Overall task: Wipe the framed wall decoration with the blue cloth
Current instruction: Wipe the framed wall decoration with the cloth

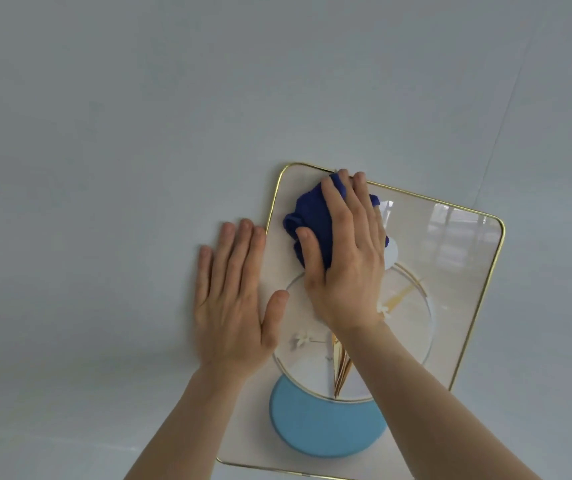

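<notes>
The framed wall decoration (457,271) hangs on the pale wall, a glossy beige panel with a thin gold rim, a white ring, gold leaves and a light blue disc low down. A dark blue cloth (312,220) is bunched against its upper left part. My right hand (345,258) lies flat on the cloth, fingers spread over it and pressing it to the glass. My left hand (234,299) rests flat with fingers apart on the wall at the frame's left edge, its thumb lying over the panel.
The plain pale grey wall (139,133) surrounds the frame on all sides. A faint seam line (499,126) runs diagonally through the wall at the upper right. Window reflections show in the glass at the frame's upper right corner.
</notes>
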`<move>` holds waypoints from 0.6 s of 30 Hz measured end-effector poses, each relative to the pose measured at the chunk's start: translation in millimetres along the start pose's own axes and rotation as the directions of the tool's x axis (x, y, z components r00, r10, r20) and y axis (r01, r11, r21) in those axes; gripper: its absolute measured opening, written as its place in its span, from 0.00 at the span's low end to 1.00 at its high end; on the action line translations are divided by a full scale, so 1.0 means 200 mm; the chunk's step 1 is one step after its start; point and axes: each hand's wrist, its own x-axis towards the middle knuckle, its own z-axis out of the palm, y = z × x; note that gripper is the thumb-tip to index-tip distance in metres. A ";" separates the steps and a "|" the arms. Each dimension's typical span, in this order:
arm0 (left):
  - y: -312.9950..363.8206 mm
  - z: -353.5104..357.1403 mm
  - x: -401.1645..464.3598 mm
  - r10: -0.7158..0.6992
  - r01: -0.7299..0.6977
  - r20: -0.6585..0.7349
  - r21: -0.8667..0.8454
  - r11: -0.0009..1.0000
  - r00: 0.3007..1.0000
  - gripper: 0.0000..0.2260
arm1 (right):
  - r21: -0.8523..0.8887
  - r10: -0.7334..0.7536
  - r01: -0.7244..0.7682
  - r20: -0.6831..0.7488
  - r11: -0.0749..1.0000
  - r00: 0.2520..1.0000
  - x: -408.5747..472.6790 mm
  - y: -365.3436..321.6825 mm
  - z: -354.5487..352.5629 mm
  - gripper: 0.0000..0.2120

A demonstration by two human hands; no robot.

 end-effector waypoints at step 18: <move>-0.01 0.00 0.00 -0.008 0.007 0.024 0.027 1.000 1.000 0.33 | -0.093 -0.262 0.277 0.151 0.956 0.953 -0.10 0.02 0.02 0.18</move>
